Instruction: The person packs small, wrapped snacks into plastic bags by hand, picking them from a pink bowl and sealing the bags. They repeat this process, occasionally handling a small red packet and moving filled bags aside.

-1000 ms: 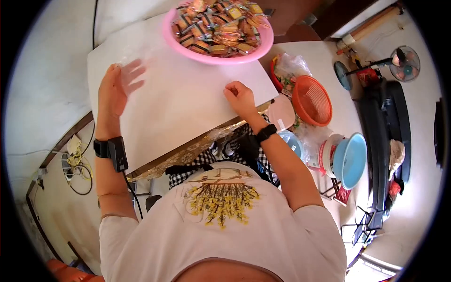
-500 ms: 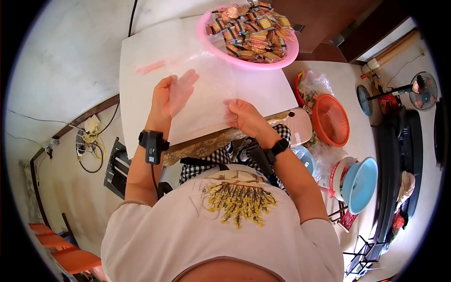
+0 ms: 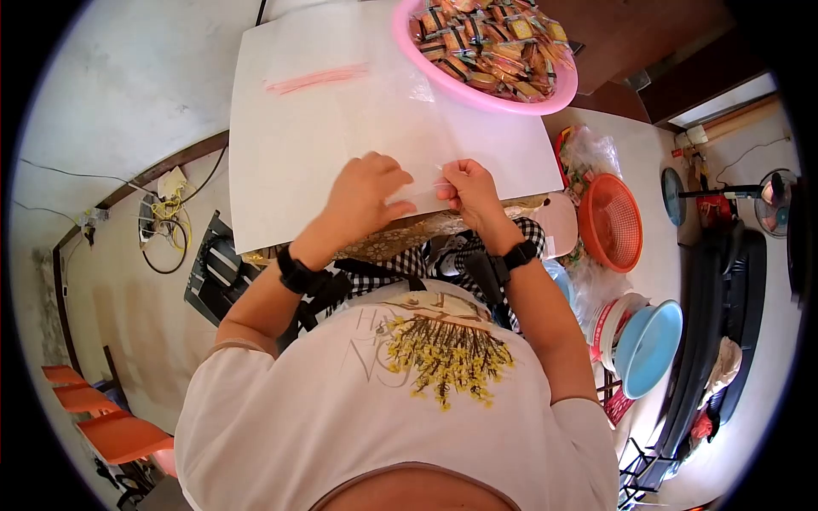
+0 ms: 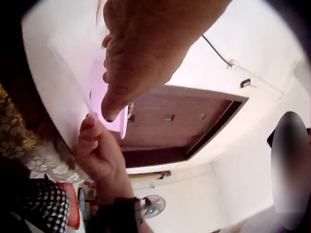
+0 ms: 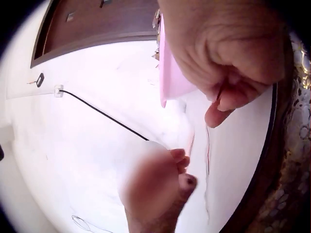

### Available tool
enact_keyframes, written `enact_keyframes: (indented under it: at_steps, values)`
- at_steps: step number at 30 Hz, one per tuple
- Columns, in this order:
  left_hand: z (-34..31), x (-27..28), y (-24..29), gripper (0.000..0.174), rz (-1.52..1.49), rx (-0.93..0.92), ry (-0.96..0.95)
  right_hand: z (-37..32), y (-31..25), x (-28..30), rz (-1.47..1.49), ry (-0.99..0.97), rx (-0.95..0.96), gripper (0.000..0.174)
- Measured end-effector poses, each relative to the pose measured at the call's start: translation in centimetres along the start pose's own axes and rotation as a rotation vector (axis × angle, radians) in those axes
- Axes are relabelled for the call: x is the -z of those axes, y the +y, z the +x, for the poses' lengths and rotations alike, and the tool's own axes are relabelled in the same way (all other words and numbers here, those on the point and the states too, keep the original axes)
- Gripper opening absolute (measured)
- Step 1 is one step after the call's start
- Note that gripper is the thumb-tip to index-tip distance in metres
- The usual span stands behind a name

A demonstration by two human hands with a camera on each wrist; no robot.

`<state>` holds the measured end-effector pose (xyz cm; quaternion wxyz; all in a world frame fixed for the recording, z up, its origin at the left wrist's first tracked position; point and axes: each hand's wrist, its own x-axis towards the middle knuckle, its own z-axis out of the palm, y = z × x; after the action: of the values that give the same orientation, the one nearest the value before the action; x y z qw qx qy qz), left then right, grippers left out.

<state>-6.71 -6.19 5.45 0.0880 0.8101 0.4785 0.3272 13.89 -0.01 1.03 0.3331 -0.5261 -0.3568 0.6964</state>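
A clear plastic bag, hard to make out against the white tabletop, shows a thin red-lined edge in the right wrist view. My right hand pinches that edge between thumb and curled fingers near the table's front. To its left, my left hand hovers over the tabletop with its thumb apart from its fingers and nothing visible in its grasp. Farther back lies a bundle of thin pink strips. The pink basin at the far right corner is heaped with wrapped snacks.
Right of the table stand an orange basket, a blue basin and loose plastic bags. A fan and a black sofa are farther right. A dark folding chair is at the left.
Both hands first came together at a raised clear bag. Since then the bag has come down, the left hand has moved right and toward the body, and the right hand now pinches its edge.
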Motion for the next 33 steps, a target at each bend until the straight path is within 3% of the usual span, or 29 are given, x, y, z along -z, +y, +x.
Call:
enact_keyframes:
  at_steps: [2, 6, 9, 13, 19, 33]
  values:
    - [-0.1, -0.5, 0.9, 0.027, 0.061, 0.009, -0.093, 0.0, 0.1, -0.2, 0.008, -0.002, -0.006, 0.018]
    - [-0.2, -1.9, -0.4, 0.013, 0.185, 0.003, -0.064, -1.3, -0.8, -0.9, 0.129, 0.005, -0.031, 0.023]
    - [0.0, -2.0, -0.4, 0.006, 0.032, 0.162, 0.011, -2.0, -1.2, -1.2, 0.131, -0.111, -0.037, 0.028]
    - [0.5, -1.7, -0.2, 0.006, -0.122, 0.304, -0.029, -2.1, -0.2, -1.4, 0.016, -0.273, -0.021, 0.026]
    - [0.7, -1.8, -0.6, 0.008, -0.172, 0.362, -0.113, -2.4, -0.2, -2.2, -0.043, -0.189, -0.010, 0.019]
    - [1.1, -1.1, -3.2, 0.011, -0.937, 0.696, -0.222, -2.4, 0.3, -1.9, -0.137, -0.216, 0.093, 0.019]
